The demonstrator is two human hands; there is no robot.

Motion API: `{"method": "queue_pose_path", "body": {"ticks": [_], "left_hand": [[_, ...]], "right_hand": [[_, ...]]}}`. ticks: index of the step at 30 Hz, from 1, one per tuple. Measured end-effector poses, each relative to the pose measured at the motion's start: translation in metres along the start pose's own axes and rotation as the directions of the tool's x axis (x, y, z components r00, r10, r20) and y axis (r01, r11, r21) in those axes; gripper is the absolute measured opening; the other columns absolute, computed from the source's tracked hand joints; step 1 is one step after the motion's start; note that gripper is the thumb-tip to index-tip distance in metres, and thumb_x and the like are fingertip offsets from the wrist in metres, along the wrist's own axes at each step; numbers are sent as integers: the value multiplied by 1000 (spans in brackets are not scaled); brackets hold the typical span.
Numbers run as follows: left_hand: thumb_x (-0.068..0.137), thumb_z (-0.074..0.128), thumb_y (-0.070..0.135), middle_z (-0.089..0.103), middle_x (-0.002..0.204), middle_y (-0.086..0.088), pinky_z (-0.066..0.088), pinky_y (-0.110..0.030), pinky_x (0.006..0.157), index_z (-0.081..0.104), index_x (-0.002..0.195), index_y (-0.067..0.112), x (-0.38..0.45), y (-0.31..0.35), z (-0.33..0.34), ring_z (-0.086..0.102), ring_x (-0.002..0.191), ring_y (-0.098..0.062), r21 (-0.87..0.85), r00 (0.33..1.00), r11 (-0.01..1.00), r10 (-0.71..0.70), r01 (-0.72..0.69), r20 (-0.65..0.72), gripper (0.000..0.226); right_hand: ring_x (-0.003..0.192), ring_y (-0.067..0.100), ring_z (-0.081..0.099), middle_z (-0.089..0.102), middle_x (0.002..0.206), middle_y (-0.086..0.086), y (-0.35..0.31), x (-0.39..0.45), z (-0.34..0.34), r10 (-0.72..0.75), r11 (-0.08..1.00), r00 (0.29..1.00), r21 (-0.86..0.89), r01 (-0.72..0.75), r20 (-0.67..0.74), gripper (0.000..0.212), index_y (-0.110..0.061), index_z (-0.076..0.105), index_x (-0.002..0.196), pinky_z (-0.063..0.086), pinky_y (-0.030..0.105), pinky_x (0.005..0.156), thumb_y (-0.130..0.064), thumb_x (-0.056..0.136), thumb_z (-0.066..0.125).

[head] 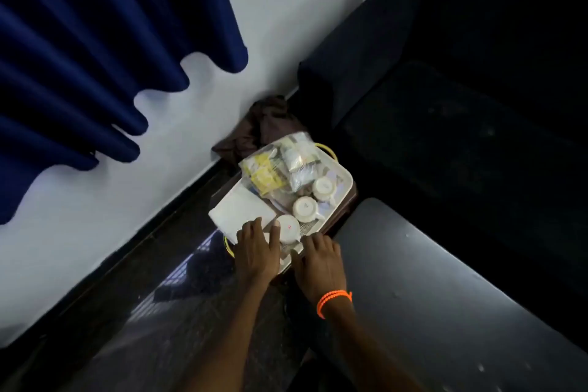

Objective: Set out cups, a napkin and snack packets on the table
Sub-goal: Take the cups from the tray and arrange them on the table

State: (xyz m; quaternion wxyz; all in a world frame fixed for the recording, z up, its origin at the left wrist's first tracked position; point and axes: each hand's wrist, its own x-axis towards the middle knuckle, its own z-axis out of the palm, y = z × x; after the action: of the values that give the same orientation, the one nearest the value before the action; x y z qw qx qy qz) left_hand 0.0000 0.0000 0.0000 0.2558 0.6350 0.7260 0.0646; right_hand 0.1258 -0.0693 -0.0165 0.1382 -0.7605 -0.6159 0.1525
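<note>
Three cups (304, 207): upturned, in a row on the white tray (345, 183).
Napkin (242, 212): folded, on tray's left.
Snack packets (281, 164): bagged, far end.
Left hand (256, 251): fingers straight, resting on napkin beside nearest cup.
Right hand (319, 266): fingers spread at tray's near edge, holding nothing.

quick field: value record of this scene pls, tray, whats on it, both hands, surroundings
tray: white with yellow handles, low beside the wall
cups: three white cups in a row, upside down
napkin: white, folded, on the tray's left part
snack packets: in a clear bag at the far end
left hand: fingers straight, over the napkin's near edge, beside the nearest cup
right hand: on the tray's near edge, grip unclear; orange wristband
surroundings: blue curtain, dark sofa, grey table, brown cloth
</note>
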Motion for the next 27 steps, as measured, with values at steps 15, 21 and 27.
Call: {"method": "queue_pose_path", "body": {"ticks": [15, 21, 27], "left_hand": [[62, 91, 42, 78, 96, -12, 66, -46, 59, 74, 101, 7, 26, -25, 3, 76, 86, -29, -428, 807, 690, -436, 584, 398, 55], [73, 86, 23, 79, 100, -14, 66, -49, 67, 73, 100, 10, -7, -21, -9, 75, 94, -30, -552, 745, 500, -418, 667, 521, 33], [78, 82, 0, 74, 121, -18, 63, -37, 80, 61, 127, 7, -41, 25, 34, 76, 107, -28, -621, 712, 442, -61, 648, 700, 53]], "right_hand": [[109, 25, 57, 64, 116, 0, -28, -8, 56, 133, 889, 984, 425, -171, 118, 53, -18, 68, 125, 48, 43, 88, -36, 76, 56], [119, 13, 56, 54, 127, -3, -7, -25, 28, 174, 623, 977, 755, -204, 121, 41, -24, 68, 117, 51, 26, 95, -27, 77, 64], [100, 30, 73, 76, 110, 13, 58, -59, -3, 340, -106, 754, 819, -564, 563, 45, -21, 70, 117, 61, 43, 72, -46, 81, 72]]}}
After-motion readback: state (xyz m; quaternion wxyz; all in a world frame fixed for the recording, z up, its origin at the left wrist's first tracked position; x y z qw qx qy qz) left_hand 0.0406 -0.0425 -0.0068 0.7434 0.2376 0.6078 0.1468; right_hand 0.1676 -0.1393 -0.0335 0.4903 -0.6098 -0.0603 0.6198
